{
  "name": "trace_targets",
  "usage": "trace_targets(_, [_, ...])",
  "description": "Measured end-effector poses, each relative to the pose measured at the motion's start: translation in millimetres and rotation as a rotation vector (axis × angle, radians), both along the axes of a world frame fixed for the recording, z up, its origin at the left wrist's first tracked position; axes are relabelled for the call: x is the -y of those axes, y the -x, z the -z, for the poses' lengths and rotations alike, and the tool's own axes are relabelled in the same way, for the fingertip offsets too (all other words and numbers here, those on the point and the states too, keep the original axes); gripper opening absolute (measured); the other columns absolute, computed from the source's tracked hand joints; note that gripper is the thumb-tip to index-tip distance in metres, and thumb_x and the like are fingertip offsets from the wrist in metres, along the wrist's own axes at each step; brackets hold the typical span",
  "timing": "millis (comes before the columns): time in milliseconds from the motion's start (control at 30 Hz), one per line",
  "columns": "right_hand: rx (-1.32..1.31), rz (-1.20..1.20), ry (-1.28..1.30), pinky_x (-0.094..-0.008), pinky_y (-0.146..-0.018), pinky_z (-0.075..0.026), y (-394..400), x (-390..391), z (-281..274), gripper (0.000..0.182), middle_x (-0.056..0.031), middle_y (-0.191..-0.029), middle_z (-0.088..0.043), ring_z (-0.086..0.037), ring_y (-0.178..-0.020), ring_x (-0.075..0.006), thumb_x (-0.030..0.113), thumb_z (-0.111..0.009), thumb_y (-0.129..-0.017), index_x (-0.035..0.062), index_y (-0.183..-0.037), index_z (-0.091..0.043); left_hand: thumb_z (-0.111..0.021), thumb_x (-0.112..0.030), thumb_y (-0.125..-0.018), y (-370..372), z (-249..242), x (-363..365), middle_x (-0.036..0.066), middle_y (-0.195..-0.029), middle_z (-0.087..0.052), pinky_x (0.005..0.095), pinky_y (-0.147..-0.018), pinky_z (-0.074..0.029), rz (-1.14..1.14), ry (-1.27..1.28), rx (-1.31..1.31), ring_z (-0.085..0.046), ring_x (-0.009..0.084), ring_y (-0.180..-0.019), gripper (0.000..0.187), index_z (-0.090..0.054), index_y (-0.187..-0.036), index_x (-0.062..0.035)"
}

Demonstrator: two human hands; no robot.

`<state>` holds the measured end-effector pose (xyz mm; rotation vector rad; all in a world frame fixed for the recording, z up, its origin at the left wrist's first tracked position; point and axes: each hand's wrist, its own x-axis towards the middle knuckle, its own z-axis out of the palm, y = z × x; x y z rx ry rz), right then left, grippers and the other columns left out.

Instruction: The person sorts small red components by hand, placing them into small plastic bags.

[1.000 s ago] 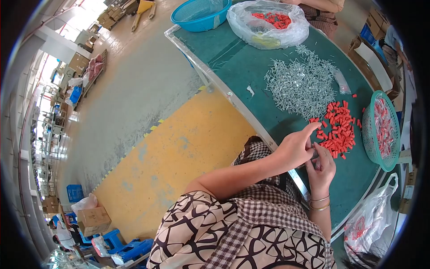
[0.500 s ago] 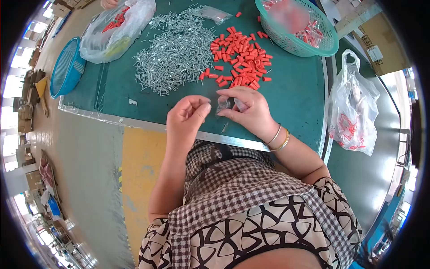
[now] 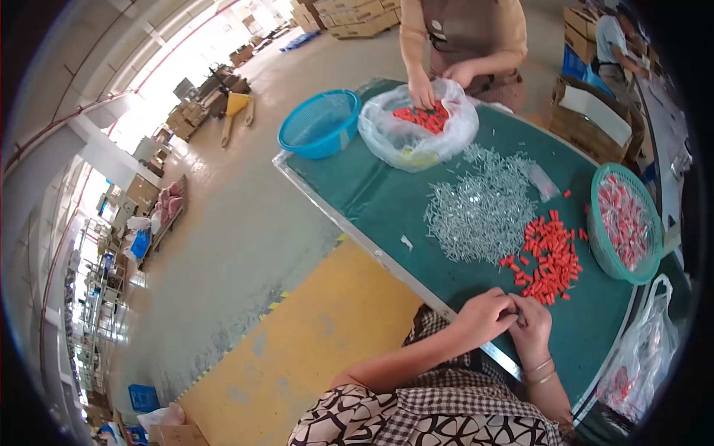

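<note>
Close together at the near edge of the green table, my two hands work on a small clear plastic bag (image 3: 519,318), mostly hidden by the fingers. My left hand (image 3: 485,315) is closed, its thumb and fingertips pinched at the bag's side; what they grip is too hidden to make out. My right hand (image 3: 532,327), with bracelets at the wrist, is closed around the bag. Just beyond them lies a heap of red plastic plugs (image 3: 552,256). Farther left is a large pile of metal screws (image 3: 480,212).
A green basket (image 3: 647,271) holds bagged red pieces at right. At the far side stand a blue basket (image 3: 316,145) and a white plastic bag (image 3: 379,141) of red pieces, where another person's hand (image 3: 422,93) reaches in. A plastic bag (image 3: 643,357) hangs at right.
The view has swung left and up, showing the floor and the person across the table. My hands, apart before with the bag in the right, have come together.
</note>
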<state>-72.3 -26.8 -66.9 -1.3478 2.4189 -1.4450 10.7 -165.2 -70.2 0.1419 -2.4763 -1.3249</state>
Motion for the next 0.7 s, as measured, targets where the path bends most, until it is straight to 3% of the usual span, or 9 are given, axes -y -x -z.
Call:
trace_targets(133, [0.108,0.003,-0.016,-0.0318,-0.055,-0.043,-3,0,-5,0.052,-0.0085,-0.076,-0.057,-0.052,-0.058,-0.0184,-0.007,-0.071,-0.062,0.0008,-0.114,-0.066,-0.071,-0.010,-0.078,-1,1,0,0.011,-0.089,-0.063,0.0379,-0.067,-0.051,-0.081,-0.010,0.047,-0.064,0.0300,-0.077,0.016,-0.065,-0.091,-0.0028])
trace_targets(167, [0.136,-0.029,-0.014,-0.0292,-0.059,-0.044,-2,-1,-3,0.055,-0.0071,-0.084,-0.060,-0.053,-0.062,-0.0157,-0.008,-0.069,-0.064,0.0005,-0.119,-0.063,-0.071,-0.009,-0.078,-1,1,2,0.012,-0.090,-0.063,0.0378,-0.067,-0.051,-0.091,-0.006,0.050,-0.065,0.0298,-0.078,0.015,-0.065,-0.091,-0.0027])
trace_targets(267, [0.108,-0.064,0.073,-0.0293,-0.068,-0.049,0,1,5,0.056,-0.0091,-0.088,-0.063,-0.060,-0.070,-0.0158,-0.008,-0.069,-0.064,-0.0001,-0.119,-0.063,-0.070,-0.007,-0.079,-3,7,10,0.011,-0.091,-0.064,0.0371,-0.068,-0.052,-0.081,0.020,-0.029,-0.065,0.0299,-0.078,0.014,-0.066,-0.092,-0.0026])
trace_targets(300, [0.109,-0.086,0.040,-0.0264,-0.066,-0.052,3,-1,4,0.047,-0.0086,-0.092,-0.066,-0.064,-0.072,-0.0142,-0.009,-0.067,-0.071,-0.0020,-0.118,-0.063,-0.069,-0.005,-0.081,-4,7,11,0.011,-0.091,-0.063,0.0354,-0.068,-0.052,-0.082,0.000,-0.036,-0.064,0.0294,-0.078,0.012,-0.064,-0.091,-0.0013])
trace_targets(400, [0.847,-0.018,0.181,-0.0218,-0.057,-0.052,4,-5,10,0.035,-0.0081,-0.094,-0.068,-0.063,-0.069,-0.0115,-0.006,-0.065,-0.082,-0.0041,-0.117,-0.063,-0.068,-0.006,-0.084,-6,4,16,0.011,-0.095,-0.062,0.0329,-0.071,-0.051,-0.025,-0.100,-0.005,-0.064,0.0265,-0.082,0.010,-0.063,-0.090,0.0001])
trace_targets(433, [0.890,-0.034,0.222,-0.0188,-0.050,-0.050,8,-5,16,0.028,-0.0061,-0.092,-0.066,-0.060,-0.065,-0.0081,-0.002,-0.062,-0.088,-0.0052,-0.116,-0.063,-0.067,-0.006,-0.085,-6,6,17,0.011,-0.097,-0.061,0.0323,-0.072,-0.051,-0.003,-0.148,-0.041,-0.063,0.0256,-0.083,0.009,-0.063,-0.090,0.0004])
trace_targets(533, [1.070,-0.049,0.223,-0.0204,-0.049,-0.050,12,-9,19,0.026,-0.0052,-0.087,-0.064,-0.058,-0.062,-0.0079,-0.001,-0.063,-0.088,-0.0043,-0.113,-0.064,-0.066,-0.006,-0.088,-5,12,17,0.012,-0.103,-0.060,0.0312,-0.075,-0.050,0.034,-0.259,-0.095,-0.062,0.0235,-0.088,0.008,-0.063,-0.092,0.0008])
trace_targets(633, [1.255,-0.226,0.439,-0.0211,-0.049,-0.051,14,-13,26,0.021,-0.0048,-0.085,-0.064,-0.058,-0.061,-0.0086,0.002,-0.063,-0.089,-0.0034,-0.109,-0.064,-0.066,-0.006,-0.088,-5,10,16,0.012,-0.108,-0.058,0.0314,-0.077,-0.050,0.013,-0.275,-0.085,-0.062,0.0231,-0.090,0.008,-0.063,-0.093,0.0006])
trace_targets(700, [1.092,-0.176,0.368,-0.0215,-0.049,-0.052,7,-10,21,0.019,-0.0049,-0.084,-0.065,-0.059,-0.060,-0.0093,0.005,-0.064,-0.090,-0.0035,-0.107,-0.064,-0.066,-0.005,-0.088,-4,11,15,0.012,-0.108,-0.058,0.0316,-0.077,-0.050,-0.003,-0.273,-0.119,-0.062,0.0233,-0.090,0.008,-0.063,-0.094,0.0007])
